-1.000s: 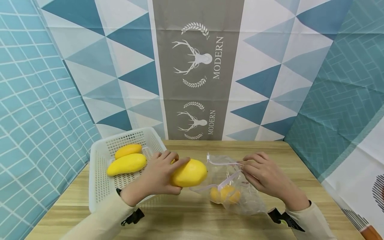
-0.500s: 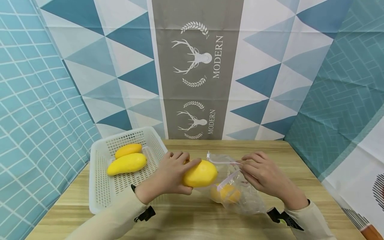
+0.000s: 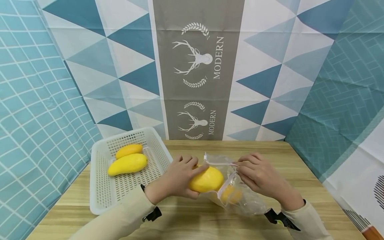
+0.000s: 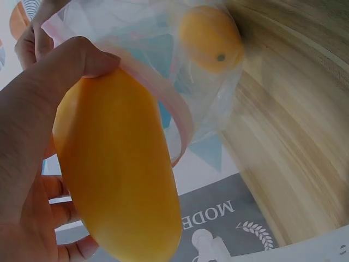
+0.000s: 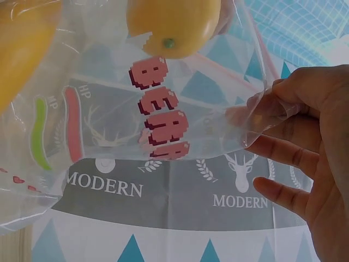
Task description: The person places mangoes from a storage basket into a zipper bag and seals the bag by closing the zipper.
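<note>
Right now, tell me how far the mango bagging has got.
Done: one orange-yellow fruit already lies inside the clear zip bag. In hand: the left hand grips a yellow mango at the bag's mouth, partly in, while the right hand pinches the rim open. Left: two mangoes lie in the white basket.

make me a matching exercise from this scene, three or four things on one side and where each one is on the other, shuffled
Things:
1. large yellow mango
2. small orange fruit
3. clear plastic zip bag
4. white perforated plastic basket

Places:
A. holds two yellow mangoes
B. inside the bag
C. in the left hand's grip, at the bag's mouth
D. pinched at its rim by the right hand

Pairs: 1-C, 2-B, 3-D, 4-A
</note>
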The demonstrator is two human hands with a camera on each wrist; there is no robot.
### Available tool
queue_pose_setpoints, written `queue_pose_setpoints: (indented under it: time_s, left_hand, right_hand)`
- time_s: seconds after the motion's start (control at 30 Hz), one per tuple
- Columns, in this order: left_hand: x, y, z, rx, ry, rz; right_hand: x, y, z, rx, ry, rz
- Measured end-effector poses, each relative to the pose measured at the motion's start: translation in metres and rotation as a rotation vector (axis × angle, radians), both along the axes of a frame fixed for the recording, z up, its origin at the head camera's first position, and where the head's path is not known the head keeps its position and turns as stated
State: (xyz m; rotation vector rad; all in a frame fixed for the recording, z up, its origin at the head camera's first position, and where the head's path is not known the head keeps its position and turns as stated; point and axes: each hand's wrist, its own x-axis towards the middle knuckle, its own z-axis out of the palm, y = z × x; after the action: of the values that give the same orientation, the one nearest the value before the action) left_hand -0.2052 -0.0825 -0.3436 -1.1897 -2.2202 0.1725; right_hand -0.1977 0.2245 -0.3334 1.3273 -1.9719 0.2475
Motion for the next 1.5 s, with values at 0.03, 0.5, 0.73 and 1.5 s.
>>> queue_pose_setpoints:
  time_s: [0.03, 0.5, 0.73, 1.5]
  left_hand:
    - [0.0, 0.0, 0.0, -0.002, -0.006, 0.003]
    - [0.002, 0.007, -0.002, -0.012, -0.167, 0.014]
    - [0.002, 0.012, -0.003, -0.002, -0.256, 0.027]
    - [0.001, 0.026, -0.01, 0.002, -0.269, 0.021]
  right_hand:
    - [0.0, 0.0, 0.0, 0.001, 0.0, 0.001]
    - [0.001, -0.004, -0.001, 0.006, -0.014, 0.017]
    - [0.001, -0.005, -0.002, 0.006, -0.018, 0.013]
    - [0.001, -0.006, -0.003, -0.007, -0.019, 0.022]
